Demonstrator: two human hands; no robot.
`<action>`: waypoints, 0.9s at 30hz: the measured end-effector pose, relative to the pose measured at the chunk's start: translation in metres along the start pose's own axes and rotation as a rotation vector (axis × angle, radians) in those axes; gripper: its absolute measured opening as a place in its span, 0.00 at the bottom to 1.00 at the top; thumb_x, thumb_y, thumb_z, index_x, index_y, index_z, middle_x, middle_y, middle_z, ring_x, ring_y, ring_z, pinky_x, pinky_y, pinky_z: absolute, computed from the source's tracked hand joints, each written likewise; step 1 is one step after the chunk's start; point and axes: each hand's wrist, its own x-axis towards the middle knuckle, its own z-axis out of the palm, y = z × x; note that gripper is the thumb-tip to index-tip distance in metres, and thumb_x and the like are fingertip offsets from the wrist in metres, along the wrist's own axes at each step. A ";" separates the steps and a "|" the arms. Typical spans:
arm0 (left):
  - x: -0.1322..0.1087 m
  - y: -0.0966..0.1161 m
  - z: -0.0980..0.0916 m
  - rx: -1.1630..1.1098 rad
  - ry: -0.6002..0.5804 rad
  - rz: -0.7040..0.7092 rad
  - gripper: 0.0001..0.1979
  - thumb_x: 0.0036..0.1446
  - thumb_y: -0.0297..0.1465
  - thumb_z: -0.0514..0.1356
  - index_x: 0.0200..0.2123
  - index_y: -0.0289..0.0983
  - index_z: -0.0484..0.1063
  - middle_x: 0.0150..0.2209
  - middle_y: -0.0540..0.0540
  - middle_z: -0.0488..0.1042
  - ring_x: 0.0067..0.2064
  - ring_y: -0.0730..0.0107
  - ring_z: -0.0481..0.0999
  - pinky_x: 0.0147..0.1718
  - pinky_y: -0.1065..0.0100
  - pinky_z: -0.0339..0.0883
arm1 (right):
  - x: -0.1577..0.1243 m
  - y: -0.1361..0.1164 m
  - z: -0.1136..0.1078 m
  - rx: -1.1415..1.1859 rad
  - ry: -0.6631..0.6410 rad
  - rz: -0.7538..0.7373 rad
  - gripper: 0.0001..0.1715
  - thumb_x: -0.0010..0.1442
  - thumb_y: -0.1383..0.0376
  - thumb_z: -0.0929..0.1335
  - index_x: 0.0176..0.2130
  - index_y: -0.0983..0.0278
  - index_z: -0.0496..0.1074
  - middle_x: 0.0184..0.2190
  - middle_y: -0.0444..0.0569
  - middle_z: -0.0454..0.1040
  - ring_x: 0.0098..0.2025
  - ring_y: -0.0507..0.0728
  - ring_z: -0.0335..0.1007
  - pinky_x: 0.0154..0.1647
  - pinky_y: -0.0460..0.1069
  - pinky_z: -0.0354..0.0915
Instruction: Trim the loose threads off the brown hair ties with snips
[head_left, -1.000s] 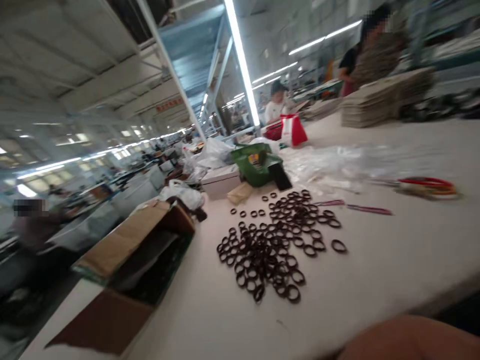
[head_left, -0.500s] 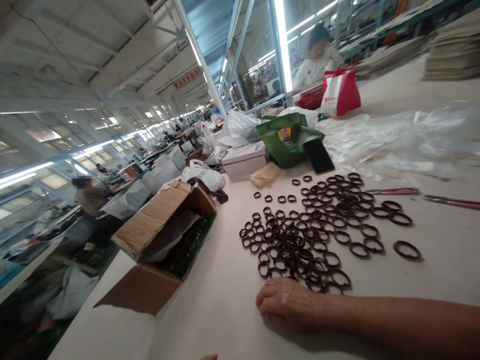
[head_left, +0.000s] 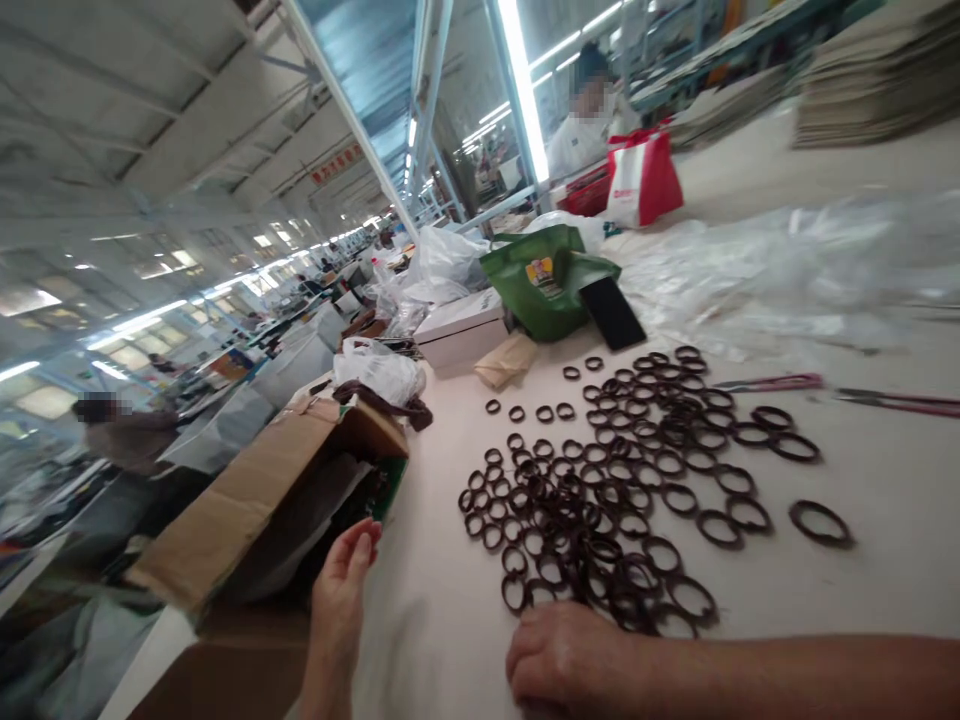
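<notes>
My left hand (head_left: 343,580) is raised at the open side of a cardboard box (head_left: 240,495), thumb and fingertips pressed together. Whatever they pinch, if anything, is too small to make out. Dark brown rings (head_left: 570,510) lie in a loose heap on the pale table (head_left: 431,590). At the heap's near edge my right hand (head_left: 562,655) rests on the tabletop, its fingers curled under, touching or nearly touching the closest rings. What is beneath those fingers is hidden. Inside the box are a grey sheet and dark contents I cannot identify.
Behind the rings stand a green bag (head_left: 536,285), a black phone (head_left: 613,312) and a white box (head_left: 461,330). Two slim tools with reddish handles (head_left: 787,382) lie at right. Clear plastic sheeting (head_left: 750,270) covers the far table. A person (head_left: 585,140) sits beyond.
My left hand has risen from the bottom edge to the box opening. My right hand stays by the rings, its fingers still curled. The view has shifted slightly right.
</notes>
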 end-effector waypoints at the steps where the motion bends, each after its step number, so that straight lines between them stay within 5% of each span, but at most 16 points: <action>1: 0.005 -0.004 0.013 -0.009 -0.015 0.032 0.32 0.48 0.56 0.63 0.47 0.37 0.75 0.49 0.39 0.78 0.55 0.52 0.74 0.57 0.53 0.65 | 0.000 0.001 0.002 -0.020 0.003 -0.010 0.03 0.57 0.67 0.67 0.31 0.62 0.71 0.30 0.44 0.76 0.32 0.53 0.68 0.35 0.48 0.62; 7: 0.014 -0.028 0.096 0.182 -0.147 0.243 0.35 0.58 0.56 0.52 0.59 0.39 0.69 0.62 0.39 0.68 0.65 0.53 0.63 0.66 0.55 0.52 | -0.002 0.011 0.011 -0.138 -0.042 -0.086 0.05 0.60 0.63 0.69 0.32 0.62 0.70 0.35 0.41 0.77 0.35 0.52 0.68 0.37 0.46 0.62; 11: 0.007 -0.038 0.132 0.230 -0.201 0.237 0.35 0.61 0.55 0.48 0.61 0.37 0.67 0.63 0.39 0.67 0.66 0.53 0.62 0.66 0.55 0.50 | -0.001 0.018 0.024 -0.260 -0.063 -0.113 0.08 0.59 0.64 0.71 0.31 0.62 0.69 0.34 0.40 0.77 0.32 0.51 0.66 0.34 0.47 0.63; 15: -0.004 -0.038 0.149 0.234 -0.242 0.238 0.34 0.62 0.54 0.47 0.59 0.37 0.68 0.62 0.40 0.68 0.65 0.56 0.64 0.66 0.58 0.51 | 0.001 0.019 0.024 -0.346 -0.023 -0.034 0.09 0.58 0.62 0.72 0.30 0.61 0.69 0.31 0.41 0.74 0.32 0.53 0.65 0.30 0.49 0.61; 27: -0.027 -0.023 0.175 0.108 -0.276 0.208 0.35 0.62 0.55 0.44 0.58 0.36 0.69 0.59 0.40 0.71 0.62 0.57 0.67 0.64 0.58 0.55 | -0.021 0.004 -0.038 -0.549 0.014 0.026 0.09 0.60 0.67 0.68 0.28 0.65 0.70 0.28 0.47 0.69 0.31 0.56 0.61 0.38 0.54 0.59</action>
